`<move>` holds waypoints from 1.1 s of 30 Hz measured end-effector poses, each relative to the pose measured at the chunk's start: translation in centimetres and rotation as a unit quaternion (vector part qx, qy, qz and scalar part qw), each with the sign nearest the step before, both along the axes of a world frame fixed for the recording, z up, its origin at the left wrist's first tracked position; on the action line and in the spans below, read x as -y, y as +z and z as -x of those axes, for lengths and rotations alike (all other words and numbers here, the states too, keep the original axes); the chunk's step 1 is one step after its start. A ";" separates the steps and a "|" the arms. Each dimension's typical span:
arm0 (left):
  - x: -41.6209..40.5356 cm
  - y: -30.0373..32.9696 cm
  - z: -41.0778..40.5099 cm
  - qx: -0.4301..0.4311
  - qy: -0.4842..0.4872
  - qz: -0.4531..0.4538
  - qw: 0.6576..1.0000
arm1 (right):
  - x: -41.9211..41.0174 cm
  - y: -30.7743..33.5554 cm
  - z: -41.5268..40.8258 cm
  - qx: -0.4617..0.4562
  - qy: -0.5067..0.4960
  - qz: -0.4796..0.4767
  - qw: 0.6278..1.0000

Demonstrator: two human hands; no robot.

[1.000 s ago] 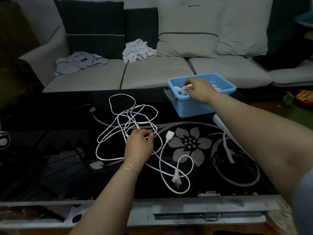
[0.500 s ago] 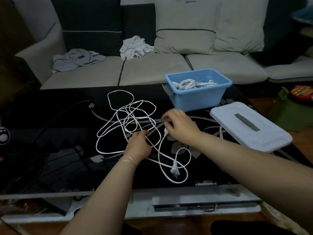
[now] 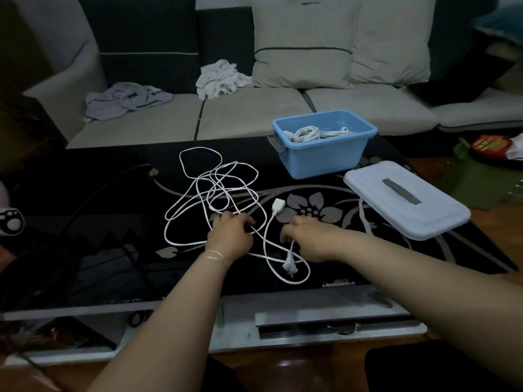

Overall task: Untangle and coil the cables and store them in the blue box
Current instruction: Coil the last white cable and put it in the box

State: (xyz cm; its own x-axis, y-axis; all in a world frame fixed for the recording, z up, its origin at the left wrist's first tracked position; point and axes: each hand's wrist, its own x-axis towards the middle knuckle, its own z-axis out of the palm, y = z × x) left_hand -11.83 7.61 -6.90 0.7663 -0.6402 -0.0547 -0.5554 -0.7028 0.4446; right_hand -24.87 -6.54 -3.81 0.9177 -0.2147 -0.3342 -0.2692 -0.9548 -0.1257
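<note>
While the tangled white cable (image 3: 215,193) lies spread on the black table (image 3: 93,210), both hands rest at its near edge. The left hand (image 3: 230,236) lies on the crossing strands with fingers curled down over them; whether it actually pinches a strand cannot be told. The right hand (image 3: 308,239) sits just right of it, fingertips curled at the strand that runs down to the two-pin plug (image 3: 289,267); it seems to pinch that strand, though the grip is partly hidden.

The relation that matters: the plug lies just nearer the person than the right fingers, touching range, its prongs pointing toward the table's near edge. The right hand is clearly the closer one. The socket end (image 3: 278,206) lies just beyond the right fingers and between the two hands. The bulk of the loops fans away beyond and left of the left fingers.

The blue box (image 3: 325,162), already holding one coiled cable (image 3: 307,134), stands well beyond the right fingers; its lid (image 3: 404,202) lies to their right.
</note>
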 end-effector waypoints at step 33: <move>-4.0 8.2 9.1 -0.556 -0.138 0.324 0.753 | -3.7 4.4 6.8 0.322 -0.070 -0.247 0.911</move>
State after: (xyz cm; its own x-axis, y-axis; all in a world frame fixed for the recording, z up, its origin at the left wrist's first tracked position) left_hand -20.94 11.66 1.28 0.3101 -0.9352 -0.1710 0.3282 -0.0635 0.9425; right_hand -31.66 -2.84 0.61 0.9332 -0.3133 0.1762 -0.1019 -0.7006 -0.7062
